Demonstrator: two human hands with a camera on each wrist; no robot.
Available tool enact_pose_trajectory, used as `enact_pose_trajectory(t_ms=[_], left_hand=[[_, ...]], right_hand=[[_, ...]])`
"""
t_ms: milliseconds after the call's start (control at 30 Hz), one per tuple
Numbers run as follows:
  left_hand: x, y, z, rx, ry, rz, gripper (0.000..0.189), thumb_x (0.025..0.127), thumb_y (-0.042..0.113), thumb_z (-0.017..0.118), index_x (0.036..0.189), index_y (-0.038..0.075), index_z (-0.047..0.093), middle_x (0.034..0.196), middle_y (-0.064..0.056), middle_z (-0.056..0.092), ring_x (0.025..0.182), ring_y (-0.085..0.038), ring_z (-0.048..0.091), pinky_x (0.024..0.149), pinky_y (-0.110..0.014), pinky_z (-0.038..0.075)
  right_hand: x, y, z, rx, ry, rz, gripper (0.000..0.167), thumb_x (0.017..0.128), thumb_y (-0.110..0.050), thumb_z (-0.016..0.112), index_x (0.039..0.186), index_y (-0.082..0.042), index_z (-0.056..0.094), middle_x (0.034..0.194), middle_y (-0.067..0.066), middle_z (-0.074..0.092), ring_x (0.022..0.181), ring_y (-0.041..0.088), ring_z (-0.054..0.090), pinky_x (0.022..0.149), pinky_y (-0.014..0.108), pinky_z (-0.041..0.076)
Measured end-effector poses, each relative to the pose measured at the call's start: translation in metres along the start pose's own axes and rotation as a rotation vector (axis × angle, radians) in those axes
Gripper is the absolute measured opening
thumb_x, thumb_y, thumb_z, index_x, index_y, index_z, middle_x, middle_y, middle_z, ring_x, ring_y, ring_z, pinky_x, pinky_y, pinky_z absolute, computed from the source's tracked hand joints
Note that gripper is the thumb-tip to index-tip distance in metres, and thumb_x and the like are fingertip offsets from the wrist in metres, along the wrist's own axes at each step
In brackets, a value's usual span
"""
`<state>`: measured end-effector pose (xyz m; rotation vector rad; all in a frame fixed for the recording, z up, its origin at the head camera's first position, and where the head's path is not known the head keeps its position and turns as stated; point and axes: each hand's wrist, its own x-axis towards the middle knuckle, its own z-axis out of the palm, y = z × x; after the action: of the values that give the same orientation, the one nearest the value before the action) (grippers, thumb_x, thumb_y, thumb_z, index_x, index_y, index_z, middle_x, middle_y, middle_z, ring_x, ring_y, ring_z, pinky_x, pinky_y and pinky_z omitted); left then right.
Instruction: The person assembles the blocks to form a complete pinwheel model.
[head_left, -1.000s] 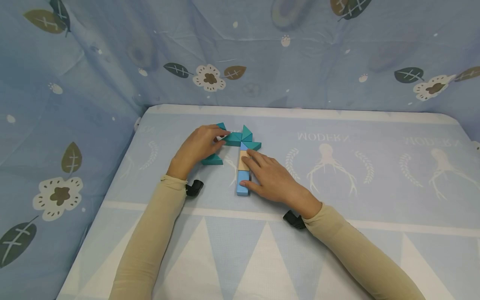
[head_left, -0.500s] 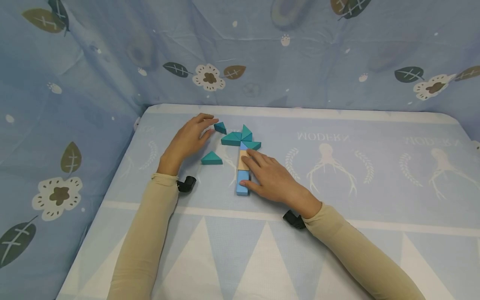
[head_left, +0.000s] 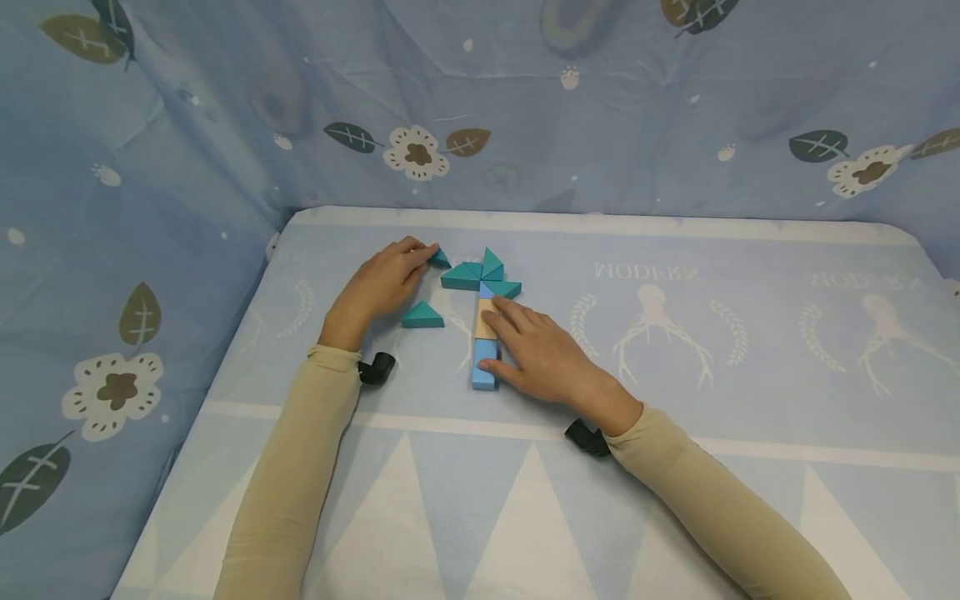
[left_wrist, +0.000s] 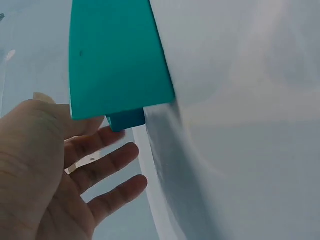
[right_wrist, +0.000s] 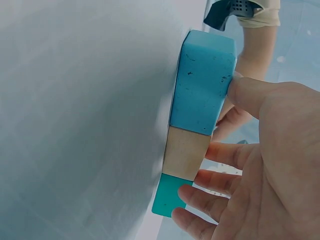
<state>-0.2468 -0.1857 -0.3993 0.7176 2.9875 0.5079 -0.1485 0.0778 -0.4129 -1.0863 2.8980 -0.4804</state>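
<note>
My left hand [head_left: 381, 285] pinches a small teal triangular block [head_left: 439, 259] at the far left of a pinwheel shape; in the left wrist view, thumb and index finger meet at its darker end [left_wrist: 127, 120]. Teal triangular blocks [head_left: 461, 277] fan out around the top of a stem. That stem is a row of a small blue triangle, a natural wood block [head_left: 486, 318] and a longer blue block [head_left: 483, 360]. My right hand [head_left: 543, 354] rests along the stem's right side, its thumb at the blue block [right_wrist: 205, 82] and its fingers by the wood block [right_wrist: 186, 153].
Another teal triangular block [head_left: 423, 316] lies loose left of the stem, below my left hand; it looms large in the left wrist view. A patterned cloth covers the table [head_left: 750, 417]. Blue printed fabric [head_left: 525, 125] hangs behind and at the left.
My left hand has left the pinwheel's left blade, swung back to the left, then come in onto the small triangular block at the far left. The right hand stays in place.
</note>
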Motion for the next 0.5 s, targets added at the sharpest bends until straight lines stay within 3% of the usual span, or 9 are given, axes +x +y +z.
enact_pose_trajectory(t_ms=[200, 500], left_hand=[[-0.0009, 0.0025, -0.0025, 0.059, 0.005, -0.026, 0.041, 0.100, 0.015, 0.056, 0.141, 0.009, 0.054, 0.128, -0.015, 0.060, 0.115, -0.032, 0.059, 0.097, -0.048, 0.048], [0.0002, 0.0042, -0.0003, 0.085, -0.001, -0.046, 0.044, 0.101, 0.016, 0.055, 0.144, 0.018, 0.051, 0.125, -0.012, 0.061, 0.108, -0.031, 0.062, 0.091, -0.047, 0.051]], right_hand=[[0.0002, 0.0001, 0.0008, 0.003, -0.002, -0.004, 0.068, 0.097, -0.047, 0.057, 0.147, -0.004, 0.041, 0.154, 0.018, 0.034, 0.137, 0.035, 0.043, 0.109, 0.051, 0.039], [0.0004, 0.0008, 0.0005, -0.014, -0.006, 0.006, 0.069, 0.097, -0.048, 0.057, 0.148, -0.005, 0.040, 0.155, 0.017, 0.033, 0.138, 0.034, 0.042, 0.110, 0.050, 0.039]])
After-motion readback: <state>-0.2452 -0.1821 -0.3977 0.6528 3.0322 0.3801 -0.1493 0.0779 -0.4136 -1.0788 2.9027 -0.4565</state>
